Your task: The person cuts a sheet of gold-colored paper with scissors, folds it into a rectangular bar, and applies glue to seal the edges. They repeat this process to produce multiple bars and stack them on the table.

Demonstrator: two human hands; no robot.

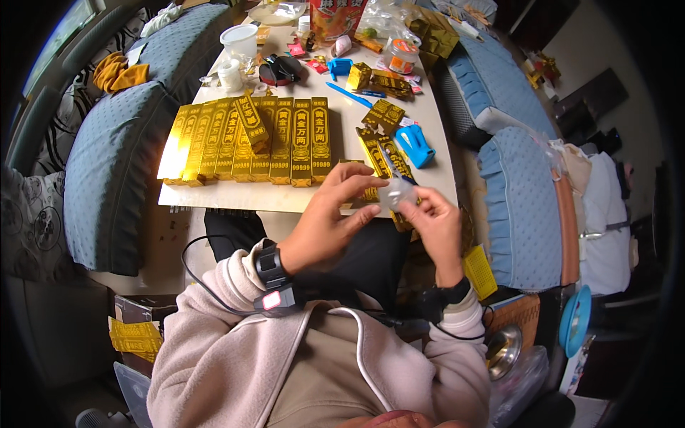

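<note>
My right hand (437, 225) pinches a small translucent whitish piece (397, 192), perhaps film or tape; it is blurred, so its kind is unclear. Close beside it on the left, my left hand (332, 207) has its thumb and fingers apart, the fingertips near the piece. Below and behind the hands, a gold printed card strip (372, 153) and others lie at the table's near right edge, partly hidden by my fingers. Left of my hands stands a row of long gold boxes (280, 143), side by side. One more gold box (250, 123) lies tilted across the row.
Beyond the strips are a blue plastic tool (414, 146), a blue pen (349, 94) and a smaller blue holder (340, 68). White tubs (240, 43), a round jar (401, 55) and a red packet (334, 21) crowd the far end. Blue padded sofas (114, 164) flank the table.
</note>
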